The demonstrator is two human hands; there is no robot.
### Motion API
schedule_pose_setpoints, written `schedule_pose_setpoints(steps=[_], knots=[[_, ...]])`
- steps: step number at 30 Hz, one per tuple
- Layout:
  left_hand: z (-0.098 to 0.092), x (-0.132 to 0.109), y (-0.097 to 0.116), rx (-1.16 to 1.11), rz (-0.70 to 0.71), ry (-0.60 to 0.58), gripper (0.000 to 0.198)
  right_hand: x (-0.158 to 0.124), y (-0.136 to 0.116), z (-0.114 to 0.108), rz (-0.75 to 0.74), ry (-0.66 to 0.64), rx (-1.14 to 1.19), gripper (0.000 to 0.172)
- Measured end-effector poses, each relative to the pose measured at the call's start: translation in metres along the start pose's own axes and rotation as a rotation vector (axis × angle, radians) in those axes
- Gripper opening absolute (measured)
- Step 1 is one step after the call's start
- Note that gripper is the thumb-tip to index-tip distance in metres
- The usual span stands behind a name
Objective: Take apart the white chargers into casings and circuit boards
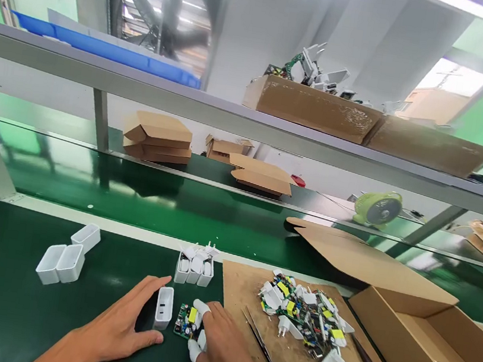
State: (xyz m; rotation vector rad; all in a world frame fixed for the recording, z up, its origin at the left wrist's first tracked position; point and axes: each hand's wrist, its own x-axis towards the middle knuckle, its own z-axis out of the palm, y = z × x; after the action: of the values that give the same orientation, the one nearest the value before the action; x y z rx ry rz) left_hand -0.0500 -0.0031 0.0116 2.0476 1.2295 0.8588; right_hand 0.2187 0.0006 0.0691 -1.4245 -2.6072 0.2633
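The left hand (122, 323) lies on the green worktop near its front edge, thumb and forefinger spread around a white charger housing (164, 307) that stands upright with its open end up; the fingers touch its left face but do not look closed tight on it. Just to its right, touching or nearly so, a small green circuit board (186, 321) with a yellow component lies flat under the fingertips of the right hand (221, 352), whose fingers wear white finger cots. That hand presses or pinches the board's right edge; whether it truly grips cannot be told.

Both parts look light. The housing is a stiff, smooth plastic shell, probably slippery, best taken by its two broad faces. The board seems rigid but delicate, so it likely wants holding by its edges, clear of the soldered parts.

Behind the hands, three more charger housings (194, 268) stand in a row, with empty white shells (66, 258) well off towards the worktop's left. Right of the hands a cardboard sheet (239, 288) carries tweezers (261, 345) and a heap of boards and plug parts (306, 316). An open cardboard box (434, 346) sits at the right edge.
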Motion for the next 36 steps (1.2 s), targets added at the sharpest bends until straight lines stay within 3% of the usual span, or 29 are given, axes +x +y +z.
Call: schedule_pose_setpoints(steps=[4,6,9,13,16,18,20,23,28,36], knots=[[0.000,0.002,0.001,-0.053,0.044,-0.030,0.098,0.012,0.003,-0.018,-0.089,0.110,0.223,0.056],[0.001,0.003,0.001,-0.074,0.077,-0.038,0.097,0.017,0.004,-0.022,-0.122,0.139,0.387,0.062],[0.002,0.004,-0.001,-0.081,0.049,-0.013,0.091,0.021,0.009,-0.013,-0.089,0.203,0.545,0.058],[-0.003,0.008,-0.001,-0.083,-0.114,0.026,0.079,0.017,0.015,0.003,-0.016,0.386,0.536,0.047],[-0.011,0.010,0.002,-0.099,-0.235,-0.048,0.109,0.014,0.014,0.003,-0.077,0.484,0.514,0.041],[-0.014,0.011,0.005,-0.111,-0.253,-0.122,0.113,0.012,0.011,0.001,-0.131,0.497,0.536,0.042],[-0.012,0.012,0.009,-0.121,-0.222,-0.145,0.087,0.010,0.006,0.003,-0.179,0.472,0.579,0.049],[-0.003,0.014,0.012,-0.089,-0.121,-0.042,0.059,0.006,-0.002,0.014,-0.199,0.465,0.566,0.066],[0.011,0.012,0.005,0.102,0.088,0.140,0.061,0.002,-0.009,0.023,-0.277,0.549,0.288,0.069],[0.013,0.011,0.001,0.242,0.223,0.160,0.061,0.002,-0.009,0.010,-0.305,0.411,0.216,0.067]])
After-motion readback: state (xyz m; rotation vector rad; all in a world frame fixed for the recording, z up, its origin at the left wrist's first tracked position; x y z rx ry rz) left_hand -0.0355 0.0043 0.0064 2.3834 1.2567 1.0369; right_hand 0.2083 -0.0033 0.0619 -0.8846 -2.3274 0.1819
